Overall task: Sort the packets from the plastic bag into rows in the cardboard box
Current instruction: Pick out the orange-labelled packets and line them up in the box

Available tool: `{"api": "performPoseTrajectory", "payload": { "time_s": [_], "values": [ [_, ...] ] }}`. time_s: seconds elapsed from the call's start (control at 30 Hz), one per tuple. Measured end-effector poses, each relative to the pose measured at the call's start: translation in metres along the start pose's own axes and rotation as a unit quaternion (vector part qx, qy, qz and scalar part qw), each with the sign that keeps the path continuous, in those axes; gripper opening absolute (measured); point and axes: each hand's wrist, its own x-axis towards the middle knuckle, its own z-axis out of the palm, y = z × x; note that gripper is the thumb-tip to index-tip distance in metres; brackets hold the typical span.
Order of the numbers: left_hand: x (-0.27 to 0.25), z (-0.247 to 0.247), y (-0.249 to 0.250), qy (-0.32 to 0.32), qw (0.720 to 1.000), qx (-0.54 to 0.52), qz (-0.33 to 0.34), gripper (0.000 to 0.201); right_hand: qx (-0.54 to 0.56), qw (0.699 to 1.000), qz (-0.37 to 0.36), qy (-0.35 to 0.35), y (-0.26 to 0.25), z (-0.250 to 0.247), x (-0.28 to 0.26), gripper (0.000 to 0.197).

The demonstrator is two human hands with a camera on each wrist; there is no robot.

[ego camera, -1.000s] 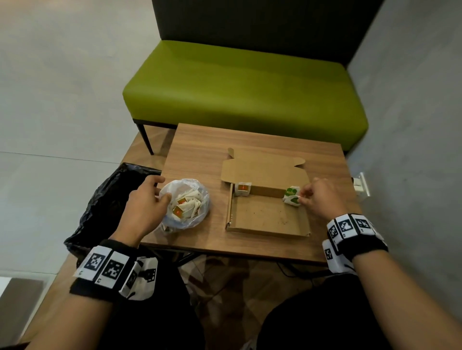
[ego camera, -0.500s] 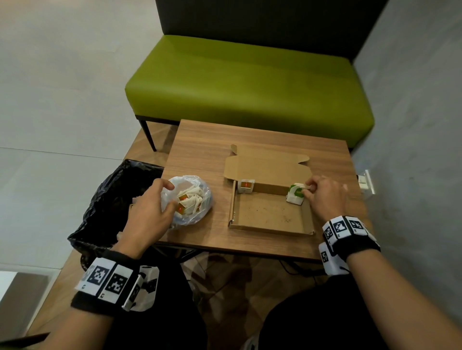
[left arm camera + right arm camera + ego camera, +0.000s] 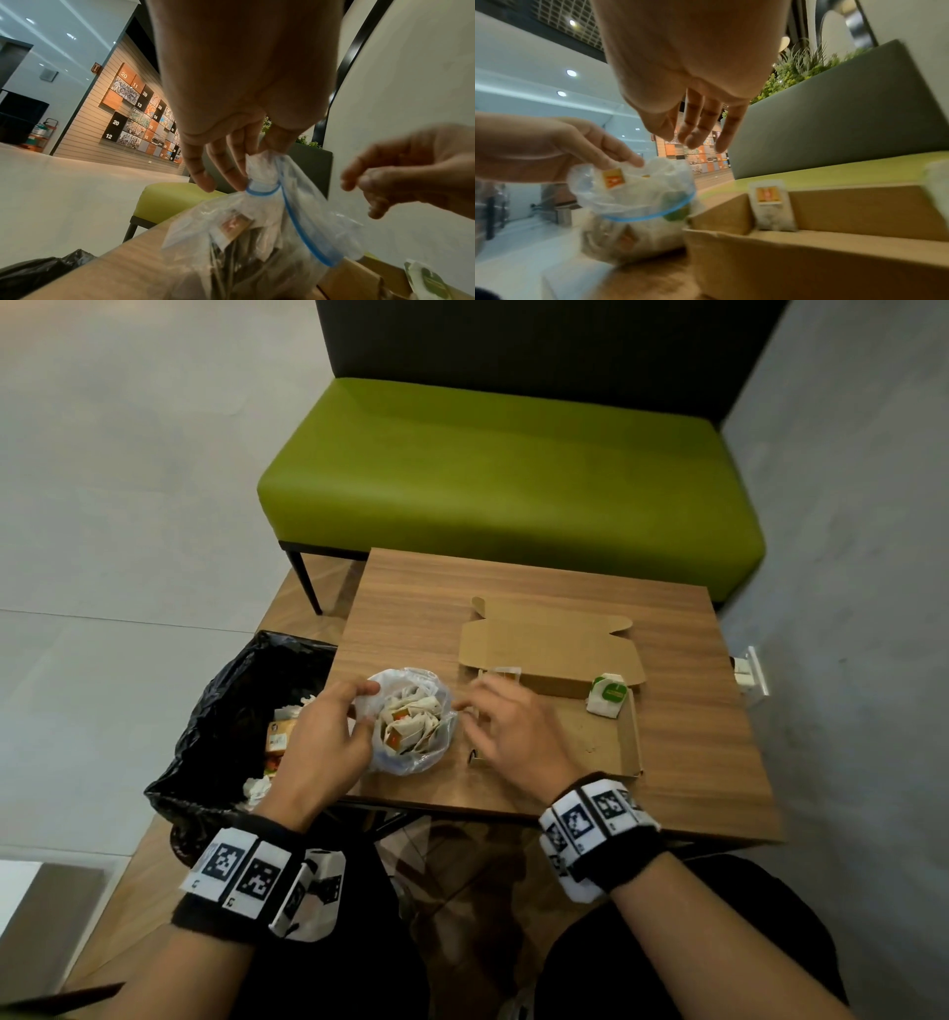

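- My left hand (image 3: 321, 742) is pinching the rim of the plastic bag (image 3: 411, 726) between thumb and fingers (image 3: 237, 172), holding its mouth open toward me.
- My right hand (image 3: 513, 731) is hanging just to the right of that pinch, over the near left corner of the cardboard box (image 3: 629, 752), with its fingers (image 3: 698, 130) spread loose and holding nothing.
- The packets (image 3: 411, 719) are lying heaped inside the bag, directly under the pinched rim, white ones with orange labels showing through.
- The bag is sitting on the wooden table (image 3: 693, 762), just beside the left wall of the box.
- Beyond my right hand, an orange packet (image 3: 770, 205) is standing upright against the back wall of the box at its left end.
- Further right, well apart from both hands, a green packet (image 3: 608, 694) is leaning in the back right corner of the box.
- To the left of my left hand, below table level, a black bin bag (image 3: 226, 711) is gaping open with litter in it.
- Behind the table, a green bench (image 3: 513, 469) is standing against the wall.
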Motion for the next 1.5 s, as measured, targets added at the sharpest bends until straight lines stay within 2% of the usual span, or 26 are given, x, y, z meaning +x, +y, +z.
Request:
{"api": "performPoseTrajectory", "payload": {
  "time_s": [0.07,0.17,0.37,0.57,0.67,0.77,0.83,0.9,1.0,1.07,1.13,1.23,1.3,1.4,1.5],
  "values": [
    [-0.004,-0.002,-0.001,-0.014,1.0,0.004,0.011,0.04,0.026,0.999,-0.012,-0.02,-0.014,0.011,0.007,0.011],
    [-0.007,-0.004,-0.002,-0.023,0.999,0.006,0.029,0.044,-0.016,0.999,-0.013,-0.039,-0.026,0.021,0.013,0.011],
    [-0.007,-0.003,-0.007,-0.028,0.999,-0.002,0.034,0.045,-0.1,0.983,-0.008,-0.151,-0.039,0.026,0.027,0.03],
    [-0.002,-0.004,-0.011,-0.023,1.0,0.001,0.015,0.045,-0.118,0.978,-0.025,-0.171,-0.044,0.033,0.035,0.038],
    [0.004,-0.006,-0.01,-0.025,1.0,0.001,0.009,0.045,-0.158,0.969,-0.02,-0.187,-0.047,0.034,0.045,0.033],
    [0.008,-0.012,-0.011,-0.038,0.999,-0.012,-0.002,0.05,-0.179,0.968,-0.022,-0.175,-0.05,0.035,0.055,0.022],
    [0.009,-0.018,-0.014,-0.076,0.997,-0.031,-0.009,0.066,-0.145,0.976,0.007,-0.16,-0.048,0.033,0.06,0.014],
    [0.008,-0.024,-0.017,-0.111,0.992,-0.058,-0.006,0.085,-0.07,0.985,0.076,-0.138,-0.043,0.029,0.063,0.007],
    [0.009,-0.024,-0.021,-0.115,0.992,-0.06,0.001,0.096,0.078,0.98,0.165,-0.081,-0.033,0.028,0.066,0.011],
    [0.014,-0.02,-0.023,-0.094,0.994,-0.05,-0.011,0.093,0.189,0.958,0.213,-0.041,-0.029,0.024,0.068,0.009],
    [0.02,-0.013,-0.027,-0.058,0.996,-0.058,-0.044,0.083,0.291,0.921,0.259,-0.009,-0.026,0.016,0.069,0.009],
    [0.032,-0.004,-0.028,-0.031,0.985,-0.136,-0.101,0.077,0.357,0.888,0.29,0.033,-0.022,0.005,0.066,0.009],
    [0.038,0.002,-0.026,-0.022,0.981,-0.15,-0.121,0.075,0.385,0.872,0.3,0.037,-0.019,0.0,0.059,0.012],
    [0.038,0.007,-0.019,0.019,0.994,-0.06,-0.091,0.069,0.415,0.851,0.32,0.028,-0.014,-0.002,0.047,0.013],
    [0.03,0.008,-0.013,0.084,0.996,-0.005,-0.039,0.064,0.408,0.848,0.339,0.023,-0.006,-0.003,0.033,0.012]
  ]
}}
